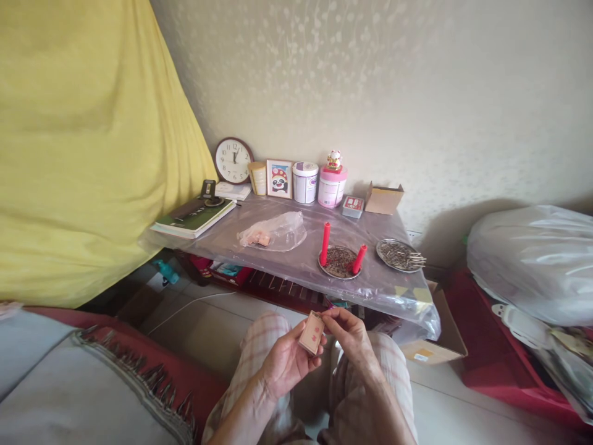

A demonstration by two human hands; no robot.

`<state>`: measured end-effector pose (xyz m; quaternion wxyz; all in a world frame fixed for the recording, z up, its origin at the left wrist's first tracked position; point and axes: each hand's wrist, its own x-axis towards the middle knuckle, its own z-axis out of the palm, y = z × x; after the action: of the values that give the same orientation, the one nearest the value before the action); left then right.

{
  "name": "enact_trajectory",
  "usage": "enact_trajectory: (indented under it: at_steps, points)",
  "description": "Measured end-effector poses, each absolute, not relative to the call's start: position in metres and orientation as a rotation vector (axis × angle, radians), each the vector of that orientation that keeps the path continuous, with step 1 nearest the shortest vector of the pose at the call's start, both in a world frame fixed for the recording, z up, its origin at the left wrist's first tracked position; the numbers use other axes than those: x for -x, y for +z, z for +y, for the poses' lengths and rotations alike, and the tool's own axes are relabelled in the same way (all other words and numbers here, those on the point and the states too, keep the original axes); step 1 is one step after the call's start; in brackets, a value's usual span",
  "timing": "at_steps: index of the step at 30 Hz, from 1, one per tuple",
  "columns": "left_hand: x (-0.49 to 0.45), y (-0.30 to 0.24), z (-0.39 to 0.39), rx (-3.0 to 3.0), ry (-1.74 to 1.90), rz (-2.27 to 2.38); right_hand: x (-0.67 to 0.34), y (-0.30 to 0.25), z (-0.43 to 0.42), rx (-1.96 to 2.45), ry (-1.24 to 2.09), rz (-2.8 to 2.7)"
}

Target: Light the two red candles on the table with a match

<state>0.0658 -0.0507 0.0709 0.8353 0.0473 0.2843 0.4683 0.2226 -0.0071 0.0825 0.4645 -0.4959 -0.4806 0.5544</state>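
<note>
My left hand (282,358) holds a small tan matchbox (312,334) with red print, above my knees. My right hand (352,334) pinches at the top end of the box with thumb and fingers; whether it holds a match I cannot tell. On the low table (296,262) covered in plastic film, two red candles (325,242) (359,258) stand on a round metal plate (340,262). A second metal dish (398,254) to the right holds several spent matchsticks.
A clear bag (274,233) with orange pieces lies mid-table. At the back stand a clock (233,160), a framed picture (279,178), tins (305,182), a pink jar (332,185) and an open carton (383,199). Books (194,217) lie left. A yellow curtain (83,148) hangs left; a plastic-wrapped bundle (532,259) sits right.
</note>
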Motion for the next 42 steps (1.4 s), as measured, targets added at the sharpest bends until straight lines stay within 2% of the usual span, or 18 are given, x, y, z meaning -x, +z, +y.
enact_trajectory:
  at_steps: [8, 13, 21, 27, 42]
  points:
    - [-0.066, 0.069, -0.050, -0.082, 0.950, 0.604, -0.225, 0.066, -0.002, 1.284, 1.189, -1.262]
    - [-0.063, 0.066, -0.047, -0.060, 0.958, 0.601, -0.235, 0.074, 0.002, 1.232, 1.115, -1.374]
    - [-0.061, 0.071, -0.051, -0.081, 0.946, 0.611, -0.252, 0.106, 0.009, 0.917, 0.717, -2.101]
    - [-0.058, 0.071, -0.053, -0.121, 0.946, 0.620, -0.251, 0.114, 0.011, 0.890, 0.550, -2.379]
    - [-0.052, 0.054, -0.055, -0.236, 0.939, 0.546, -0.259, 0.129, 0.016, 0.888, 0.598, -2.566]
